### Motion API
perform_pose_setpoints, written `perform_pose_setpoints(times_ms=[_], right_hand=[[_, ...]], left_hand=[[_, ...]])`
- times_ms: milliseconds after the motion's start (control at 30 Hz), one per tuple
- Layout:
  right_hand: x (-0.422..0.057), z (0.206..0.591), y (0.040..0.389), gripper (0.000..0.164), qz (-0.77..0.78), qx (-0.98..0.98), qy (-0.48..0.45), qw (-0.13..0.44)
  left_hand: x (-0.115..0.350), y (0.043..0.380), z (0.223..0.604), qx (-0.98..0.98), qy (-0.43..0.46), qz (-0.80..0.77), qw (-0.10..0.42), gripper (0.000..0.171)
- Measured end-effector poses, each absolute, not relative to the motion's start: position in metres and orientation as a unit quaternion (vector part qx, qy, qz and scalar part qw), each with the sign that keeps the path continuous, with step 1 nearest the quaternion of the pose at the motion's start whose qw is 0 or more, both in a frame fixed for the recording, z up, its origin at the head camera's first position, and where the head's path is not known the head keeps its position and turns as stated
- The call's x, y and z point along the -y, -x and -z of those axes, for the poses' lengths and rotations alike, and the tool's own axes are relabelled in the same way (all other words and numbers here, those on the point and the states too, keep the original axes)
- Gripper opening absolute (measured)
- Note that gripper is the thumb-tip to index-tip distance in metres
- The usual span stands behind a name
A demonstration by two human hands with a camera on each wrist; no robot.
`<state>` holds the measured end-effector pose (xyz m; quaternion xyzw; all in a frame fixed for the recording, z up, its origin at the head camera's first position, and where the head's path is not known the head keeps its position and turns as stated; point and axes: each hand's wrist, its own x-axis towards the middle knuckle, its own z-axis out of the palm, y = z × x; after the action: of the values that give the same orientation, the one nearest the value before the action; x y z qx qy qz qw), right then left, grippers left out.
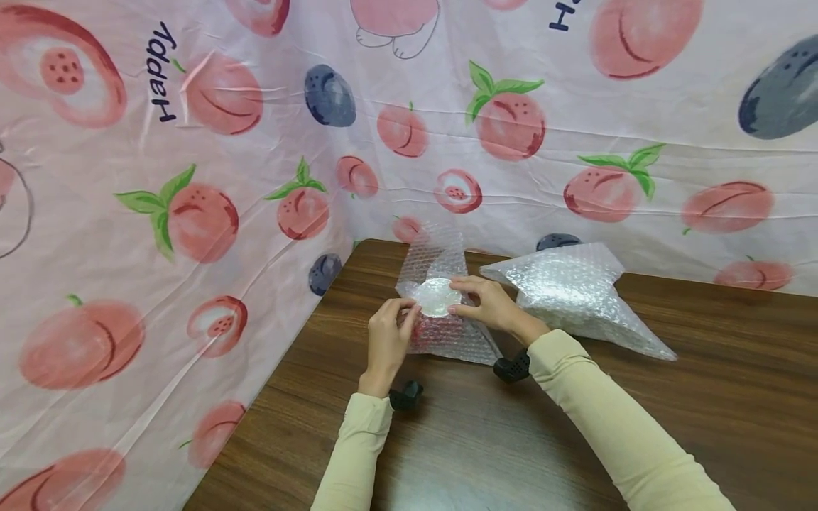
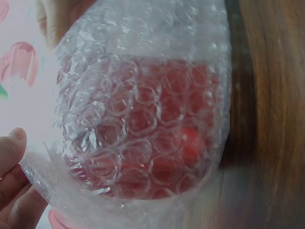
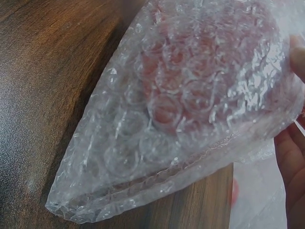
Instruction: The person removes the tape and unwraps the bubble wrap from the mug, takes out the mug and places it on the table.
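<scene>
A bubble-wrap bag [image 1: 447, 345] stands near the table's back left corner. Through its clear bubbles shows a red object [image 2: 147, 129], its exact kind blurred by the wrap. A round, pale, shiny top [image 1: 438, 297] faces up between the hands. On its left side, my left hand [image 1: 388, 337] pinches the bubble wrap between thumb and fingers. From the right, my right hand [image 1: 491, 304] grips the wrap around that same round top, thumb and fingers apart at its edge. One loose corner of the wrap spreads toward the lower right in the right wrist view.
A second, fuller bubble-wrap package [image 1: 569, 294] lies right of the hands, close to the right forearm. The dark wooden table [image 1: 486, 440] meets a fruit-print curtain [image 1: 409, 135] along its back and left edges.
</scene>
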<state>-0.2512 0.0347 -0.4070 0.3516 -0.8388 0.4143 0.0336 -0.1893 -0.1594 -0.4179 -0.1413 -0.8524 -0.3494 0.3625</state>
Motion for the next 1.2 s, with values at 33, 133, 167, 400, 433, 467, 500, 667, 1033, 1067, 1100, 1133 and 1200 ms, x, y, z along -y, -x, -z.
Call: perform_pose_setpoints(times_ms=[33,133,167,400,433,467,500,667,1033,1067,1100,1133,1200], right_hand=[[-0.034,0.407,0.251,0.047,-0.414,0.839,-0.352,0.032],[-0.033,0.407,0.252,0.047,-0.414,0.839,-0.352,0.026],[-0.033,0.407,0.252,0.048,-0.413,0.84,-0.353,0.026],[-0.032,0.407,0.254,0.048,-0.411,0.841,-0.352,0.027],[-0.032,0.407,0.254,0.048,-0.411,0.84,-0.352,0.027],[-0.032,0.407,0.254,0.047,-0.412,0.84,-0.352,0.027],[-0.032,0.407,0.254,0.047,-0.411,0.84,-0.352,0.028],[-0.032,0.406,0.255,0.047,-0.41,0.842,-0.35,0.025],[-0.035,0.407,0.254,0.046,-0.407,0.841,-0.355,0.035],[-0.035,0.407,0.254,0.046,-0.407,0.841,-0.354,0.035],[-0.035,0.407,0.254,0.046,-0.406,0.841,-0.355,0.037],[-0.035,0.408,0.254,0.046,-0.405,0.842,-0.355,0.037],[-0.036,0.408,0.254,0.046,-0.403,0.843,-0.354,0.036]], left_hand=[[0.16,0.189,0.418,0.847,0.139,0.364,0.361,0.009],[0.162,0.19,0.418,0.832,0.131,0.403,0.357,0.009],[0.162,0.19,0.419,0.829,0.13,0.413,0.354,0.009],[0.163,0.189,0.419,0.809,0.116,0.456,0.352,0.008],[0.163,0.189,0.42,0.807,0.114,0.46,0.353,0.008],[0.163,0.189,0.42,0.804,0.111,0.465,0.353,0.008],[0.163,0.189,0.42,0.801,0.109,0.471,0.354,0.008],[0.161,0.188,0.422,0.783,0.087,0.505,0.353,0.01],[0.155,0.173,0.403,0.767,0.061,0.531,0.354,0.011],[0.155,0.171,0.4,0.767,0.057,0.531,0.356,0.011],[0.155,0.171,0.4,0.764,0.052,0.535,0.356,0.011],[0.156,0.17,0.4,0.762,0.047,0.539,0.357,0.011],[0.157,0.169,0.4,0.754,0.036,0.55,0.358,0.013]])
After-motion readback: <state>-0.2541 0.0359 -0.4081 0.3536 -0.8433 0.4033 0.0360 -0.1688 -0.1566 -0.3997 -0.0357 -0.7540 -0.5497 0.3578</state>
